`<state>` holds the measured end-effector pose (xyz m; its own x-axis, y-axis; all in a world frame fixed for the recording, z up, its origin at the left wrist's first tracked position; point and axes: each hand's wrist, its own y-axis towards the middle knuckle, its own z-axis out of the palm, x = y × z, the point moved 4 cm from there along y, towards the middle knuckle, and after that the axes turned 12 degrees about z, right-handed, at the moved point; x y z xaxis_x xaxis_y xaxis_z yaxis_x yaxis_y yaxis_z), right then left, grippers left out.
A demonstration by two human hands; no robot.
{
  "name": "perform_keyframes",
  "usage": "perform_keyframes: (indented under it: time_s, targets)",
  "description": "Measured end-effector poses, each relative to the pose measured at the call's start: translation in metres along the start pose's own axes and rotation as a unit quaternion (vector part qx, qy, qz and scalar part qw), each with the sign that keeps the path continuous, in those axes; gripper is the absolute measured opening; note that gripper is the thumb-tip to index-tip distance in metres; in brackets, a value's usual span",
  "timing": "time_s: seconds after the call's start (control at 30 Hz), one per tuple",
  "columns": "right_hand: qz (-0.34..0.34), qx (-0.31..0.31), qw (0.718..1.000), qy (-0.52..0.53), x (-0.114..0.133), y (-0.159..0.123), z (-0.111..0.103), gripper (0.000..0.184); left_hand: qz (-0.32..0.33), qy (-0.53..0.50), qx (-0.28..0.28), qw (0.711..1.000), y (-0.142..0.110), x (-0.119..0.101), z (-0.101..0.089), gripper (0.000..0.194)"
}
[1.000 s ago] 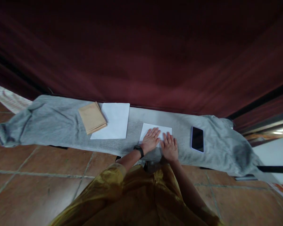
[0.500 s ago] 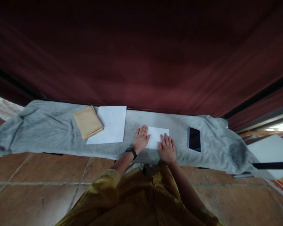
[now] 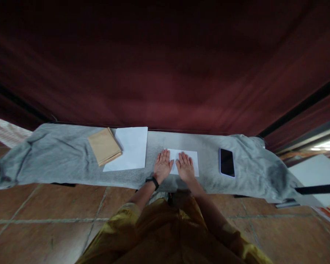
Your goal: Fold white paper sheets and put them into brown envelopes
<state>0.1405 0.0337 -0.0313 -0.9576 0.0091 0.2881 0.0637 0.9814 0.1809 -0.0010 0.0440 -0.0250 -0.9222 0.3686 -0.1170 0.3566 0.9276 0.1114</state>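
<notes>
A small white sheet of paper (image 3: pixel 195 164) lies flat on the grey cloth in front of me, possibly folded. My left hand (image 3: pixel 162 167), with a black watch on its wrist, rests palm down over the paper's left edge, fingers stretched out. Close beside it, my right hand (image 3: pixel 185 168) lies flat on the middle of the same paper, fingers extended and pointing away from me. Both thumbs point towards each other with a narrow gap of paper between them. Nothing is gripped in either hand.
Grey cloth (image 3: pixel 63 161) covers a long narrow bench. To the left, brown paper envelopes or bags (image 3: pixel 104 146) overlap larger white sheets (image 3: pixel 134 148). A phone (image 3: pixel 227 162) lies to the right. A dark red curtain-like surface (image 3: pixel 165 84) rises behind; tiled floor (image 3: pixel 44 205) lies below.
My right hand has slid left across the paper, from its right edge to its middle, nearer my left hand. My left hand stays at the left edge. The view has shifted slightly.
</notes>
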Motion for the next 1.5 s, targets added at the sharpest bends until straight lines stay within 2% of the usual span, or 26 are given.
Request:
perform_keyframes:
  time_s: [0.1,0.33,0.47,0.53,0.7,0.77,0.93,1.03,1.13,1.27,1.5]
  targets:
    - [-0.006,-0.006,1.0,-0.009,-0.005,0.003,0.001,0.051,-0.005,0.003,0.007,1.0,0.0,0.0,0.0,0.065]
    - [0.002,-0.058,0.998,-0.035,-0.048,0.001,-0.01,0.052,-0.007,0.007,0.0,1.0,0.0,0.002,0.003,0.064]
    - [0.013,-0.075,0.996,-0.039,-0.058,0.0,-0.012,0.053,-0.012,0.013,-0.014,1.0,0.0,-0.001,0.002,0.063]
    - [0.013,-0.078,0.996,-0.041,-0.057,0.0,-0.011,0.054,-0.012,0.017,-0.03,0.999,0.002,-0.009,0.001,0.062]
    - [0.009,-0.073,0.996,-0.046,-0.055,0.001,-0.011,0.054,0.081,-0.009,-0.042,0.996,0.008,-0.046,0.007,0.059]
    - [0.006,-0.072,0.996,-0.046,-0.056,0.001,-0.012,0.054,0.085,-0.016,-0.038,0.996,0.009,-0.051,0.01,0.059]
    - [0.01,-0.076,0.996,-0.046,-0.057,0.001,-0.012,0.053,0.031,-0.008,-0.035,0.999,0.006,-0.03,0.009,0.062]
    - [0.032,-0.073,0.996,-0.038,-0.049,0.006,-0.012,0.053,0.015,-0.004,-0.035,0.999,0.003,-0.019,0.007,0.063]
    - [0.047,-0.043,0.998,-0.025,-0.031,0.01,-0.01,0.052,0.013,-0.003,-0.034,0.999,0.002,-0.018,0.007,0.063]
    - [0.003,-0.005,1.0,-0.025,-0.015,0.009,-0.007,0.049,0.012,-0.002,-0.027,1.0,0.002,-0.019,0.007,0.062]
    - [0.002,-0.039,0.998,-0.045,-0.048,-0.001,-0.015,0.053,-0.019,0.007,-0.027,0.999,0.002,-0.021,0.003,0.063]
